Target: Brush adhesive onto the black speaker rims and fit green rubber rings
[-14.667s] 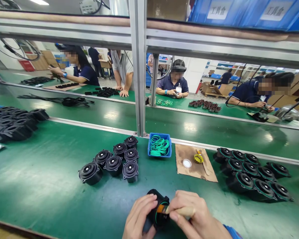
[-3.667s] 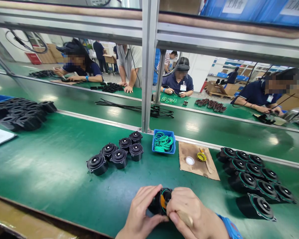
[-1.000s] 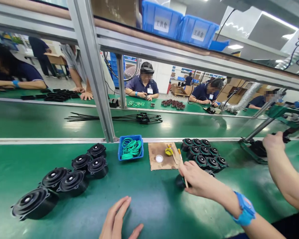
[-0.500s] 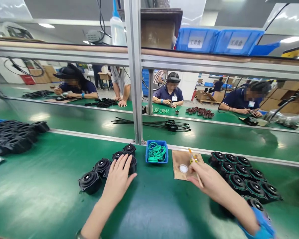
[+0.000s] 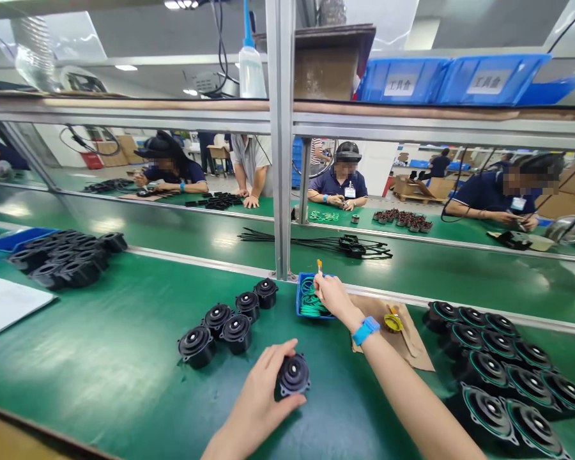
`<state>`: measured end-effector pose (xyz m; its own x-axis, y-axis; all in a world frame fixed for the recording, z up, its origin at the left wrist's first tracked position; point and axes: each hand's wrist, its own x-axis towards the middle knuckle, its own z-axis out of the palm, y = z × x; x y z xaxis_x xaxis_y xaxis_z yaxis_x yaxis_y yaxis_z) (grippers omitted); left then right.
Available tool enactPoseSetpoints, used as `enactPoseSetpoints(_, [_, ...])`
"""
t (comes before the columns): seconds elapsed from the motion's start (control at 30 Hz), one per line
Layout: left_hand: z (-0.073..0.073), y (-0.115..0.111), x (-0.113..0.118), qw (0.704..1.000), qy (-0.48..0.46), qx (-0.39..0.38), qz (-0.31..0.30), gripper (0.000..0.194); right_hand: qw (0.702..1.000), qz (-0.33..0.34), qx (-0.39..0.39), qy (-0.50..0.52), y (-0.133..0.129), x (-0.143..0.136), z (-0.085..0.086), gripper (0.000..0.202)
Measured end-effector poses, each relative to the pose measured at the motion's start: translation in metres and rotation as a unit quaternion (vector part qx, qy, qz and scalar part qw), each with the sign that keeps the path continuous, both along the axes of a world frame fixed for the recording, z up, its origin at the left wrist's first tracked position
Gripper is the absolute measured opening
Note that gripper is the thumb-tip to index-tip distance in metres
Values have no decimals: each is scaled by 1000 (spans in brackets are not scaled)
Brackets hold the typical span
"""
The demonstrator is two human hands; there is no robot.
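My left hand [image 5: 264,393] is wrapped round the side of a round black part [image 5: 294,374] that sits on the green table, thumb in front and fingers behind. My right hand [image 5: 333,295] holds a thin brush [image 5: 319,275] with an orange tip pointing up, its fingers closed over the blue tray [image 5: 299,312] of green rings [image 5: 308,299]. Whether they also grip a ring is hidden. Several more black parts [image 5: 236,331] stand left of centre. At the right are rows of black parts with green rings [image 5: 498,342].
Brown cardboard [image 5: 422,358] bears a yellow-rimmed pot [image 5: 393,322] and a stick. Black rings [image 5: 79,259] lie at the far left beside a white sheet [image 5: 12,306]. A metal post [image 5: 282,160] rises behind the tray. People sit across the bench.
My left hand has moved toward me and right with a black part from the group. My right hand has gone from the cardboard left to the blue tray, brush still held. The view has shifted left.
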<state>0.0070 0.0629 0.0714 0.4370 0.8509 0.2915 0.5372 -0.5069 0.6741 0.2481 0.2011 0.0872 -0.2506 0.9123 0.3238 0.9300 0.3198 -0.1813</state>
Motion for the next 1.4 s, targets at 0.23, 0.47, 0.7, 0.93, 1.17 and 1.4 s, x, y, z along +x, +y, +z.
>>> enactPoseSetpoints(0.23, [-17, -32, 10, 983, -146, -111, 4, 65, 997, -4, 47, 57, -8, 15, -5, 20])
enactPoseSetpoints(0.47, [-34, -41, 11, 979, -172, -104, 35, 66, 978, 16, 143, 152, -31, 13, 12, 20])
enactPoseSetpoints(0.7, [-47, -47, 7, 980, -178, -85, 39, 77, 945, 200, 155, 207, -131, -15, 20, 13])
enactPoseSetpoints(0.93, [-37, -45, 7, 986, -162, -26, 24, 77, 913, 354, 102, 178, -182, -20, -3, 12])
enactPoseSetpoints(1.17, [-26, -41, 2, 994, -71, 78, 18, 54, 939, 267, 81, 203, -181, -15, 0, 30])
enactPoseSetpoints(1.4, [-30, -36, 0, 969, -70, 238, 10, 38, 934, 294, 137, 148, -179, -11, -8, 36])
